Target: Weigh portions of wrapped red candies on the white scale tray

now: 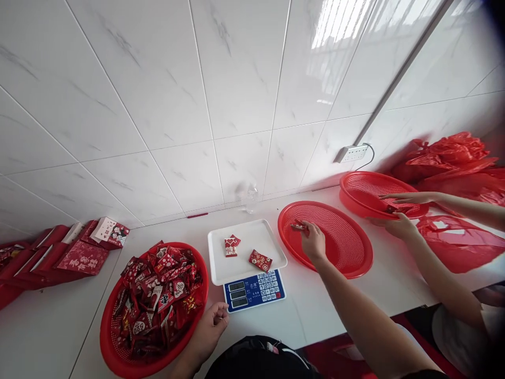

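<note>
My right hand reaches into the middle red mesh basket, its fingers pinched on a small red packet near the basket's left rim. My left hand rests at the table's front edge, fingers loosely curled with nothing seen in them, beside a red basket heaped with several red candy packets. Between the baskets stands a digital scale with a white tray holding red packets.
Another person's hands work in a third red basket at the right, next to red plastic bags. Red boxes and cards lie at the left. A power strip hangs on the tiled wall; a small clear bottle stands behind the scale.
</note>
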The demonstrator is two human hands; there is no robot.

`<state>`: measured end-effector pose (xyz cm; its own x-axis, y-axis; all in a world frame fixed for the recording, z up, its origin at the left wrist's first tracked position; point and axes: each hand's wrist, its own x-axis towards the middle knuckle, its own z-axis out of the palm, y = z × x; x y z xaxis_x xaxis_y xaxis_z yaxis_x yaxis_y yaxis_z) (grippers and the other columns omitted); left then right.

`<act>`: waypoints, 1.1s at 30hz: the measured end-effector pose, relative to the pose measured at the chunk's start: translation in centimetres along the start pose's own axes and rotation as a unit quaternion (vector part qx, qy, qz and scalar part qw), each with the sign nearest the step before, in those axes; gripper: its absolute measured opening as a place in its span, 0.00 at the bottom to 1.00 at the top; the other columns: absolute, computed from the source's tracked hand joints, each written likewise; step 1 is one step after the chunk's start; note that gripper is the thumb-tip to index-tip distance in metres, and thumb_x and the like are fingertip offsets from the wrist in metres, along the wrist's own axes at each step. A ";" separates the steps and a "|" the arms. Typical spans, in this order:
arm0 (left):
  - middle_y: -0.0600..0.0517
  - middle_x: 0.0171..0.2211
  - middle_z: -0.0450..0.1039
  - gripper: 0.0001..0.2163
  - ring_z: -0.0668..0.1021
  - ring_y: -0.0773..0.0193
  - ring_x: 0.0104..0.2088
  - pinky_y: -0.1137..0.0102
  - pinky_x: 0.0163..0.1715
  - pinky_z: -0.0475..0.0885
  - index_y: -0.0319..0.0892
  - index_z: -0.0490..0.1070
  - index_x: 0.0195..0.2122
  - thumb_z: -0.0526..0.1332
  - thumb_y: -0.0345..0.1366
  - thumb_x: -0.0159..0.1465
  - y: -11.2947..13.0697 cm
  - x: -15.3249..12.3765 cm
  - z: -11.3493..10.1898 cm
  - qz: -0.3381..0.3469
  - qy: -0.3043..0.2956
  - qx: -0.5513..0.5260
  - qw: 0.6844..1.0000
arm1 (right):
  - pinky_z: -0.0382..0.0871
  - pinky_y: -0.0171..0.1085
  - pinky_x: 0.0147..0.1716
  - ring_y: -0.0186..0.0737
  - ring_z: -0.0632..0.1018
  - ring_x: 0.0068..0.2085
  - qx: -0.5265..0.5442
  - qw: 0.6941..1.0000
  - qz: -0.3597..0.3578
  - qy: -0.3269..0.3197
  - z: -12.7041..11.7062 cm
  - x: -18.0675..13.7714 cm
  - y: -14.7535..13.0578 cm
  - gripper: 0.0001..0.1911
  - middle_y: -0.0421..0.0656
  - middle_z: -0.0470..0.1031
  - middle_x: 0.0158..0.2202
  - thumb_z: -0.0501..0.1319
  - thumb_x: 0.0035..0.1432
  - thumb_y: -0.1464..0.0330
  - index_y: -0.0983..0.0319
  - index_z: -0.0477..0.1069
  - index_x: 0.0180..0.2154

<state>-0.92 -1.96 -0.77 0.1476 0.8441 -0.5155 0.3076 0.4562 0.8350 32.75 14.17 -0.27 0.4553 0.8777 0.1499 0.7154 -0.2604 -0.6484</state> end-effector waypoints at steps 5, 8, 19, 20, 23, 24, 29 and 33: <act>0.53 0.32 0.67 0.15 0.69 0.66 0.32 0.69 0.36 0.64 0.42 0.67 0.42 0.58 0.39 0.53 0.2 0.3 0.3 0.008 -0.023 0.014 1.000 | 0.53 0.49 0.54 0.50 0.57 0.60 -0.124 0.979 -0.126 -0.103 1.4 -3.9 -0.5 0.24 0.49 0.58 0.59 0.50 0.57 0.65 0.60 0.56 0.57; 0.53 0.32 0.67 0.15 0.69 0.65 0.33 0.69 0.37 0.64 0.41 0.67 0.42 0.58 0.39 0.53 0.7 0.3 0.4 0.017 -0.022 0.013 1.000 | 0.58 0.41 0.51 0.44 0.64 0.54 -0.124 0.931 -0.230 -0.253 4.5 -7.4 -3.2 0.22 0.45 0.65 0.54 0.51 0.58 0.63 0.57 0.59 0.55; 0.52 0.30 0.67 0.21 0.69 0.64 0.31 0.68 0.36 0.65 0.40 0.69 0.41 0.62 0.47 0.48 -1.9 -1.5 -0.7 -0.009 0.055 -0.052 0.997 | 0.56 0.44 0.49 0.47 0.60 0.56 -0.186 0.927 -0.166 -0.282 10.6 -5.9 -8.6 0.22 0.48 0.56 0.59 0.44 0.61 0.63 0.58 0.55 0.56; 0.52 0.31 0.67 0.22 0.70 0.64 0.31 0.68 0.36 0.65 0.40 0.69 0.41 0.62 0.48 0.48 -2.4 -1.7 -0.8 -0.010 0.061 -0.058 0.996 | 0.55 0.45 0.49 0.48 0.58 0.57 -0.187 0.926 -0.163 -0.284 11.3 -5.7 -9.3 0.23 0.48 0.55 0.60 0.45 0.61 0.60 0.57 0.54 0.57; 0.51 0.31 0.68 0.24 0.70 0.64 0.31 0.68 0.35 0.65 0.41 0.70 0.41 0.63 0.50 0.47 -4.0 -2.2 -1.4 -0.019 0.078 -0.072 0.994 | 0.51 0.52 0.50 0.54 0.52 0.60 -0.190 0.919 -0.158 -0.309 13.3 -5.7 -11.5 0.31 0.50 0.49 0.62 0.46 0.56 0.50 0.55 0.50 0.59; 0.51 0.31 0.69 0.24 0.70 0.64 0.31 0.68 0.35 0.65 0.41 0.70 0.41 0.63 0.50 0.46 -4.5 -2.4 -1.6 -0.026 0.083 -0.077 0.993 | 0.49 0.54 0.50 0.55 0.49 0.61 -0.187 0.913 -0.166 -0.322 13.8 -5.9 -12.1 0.33 0.50 0.47 0.63 0.46 0.55 0.48 0.54 0.50 0.59; 0.50 0.31 0.69 0.25 0.72 0.63 0.32 0.68 0.35 0.66 0.40 0.70 0.40 0.65 0.50 0.45 -6.1 -3.1 -2.3 -0.047 0.100 -0.093 0.990 | 0.46 0.52 0.53 0.51 0.52 0.60 -0.141 0.892 -0.262 -0.340 14.3 -7.8 -12.2 0.24 0.48 0.53 0.61 0.50 0.58 0.57 0.54 0.56 0.55; 0.50 0.30 0.69 0.25 0.72 0.61 0.32 0.67 0.35 0.67 0.40 0.70 0.39 0.65 0.50 0.44 -5.3 -2.8 -1.8 -0.043 0.109 -0.092 0.989 | 0.59 0.41 0.45 0.45 0.69 0.48 -0.108 0.893 -0.272 -0.341 13.0 -8.4 -10.5 0.18 0.47 0.65 0.51 0.51 0.58 0.62 0.57 0.62 0.50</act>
<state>-4.65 -6.25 -3.37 -0.0831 0.8313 -0.5496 0.1304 0.5559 0.8210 14.53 14.73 -4.39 -0.3672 0.9197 -0.1389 0.8519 0.2725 -0.4473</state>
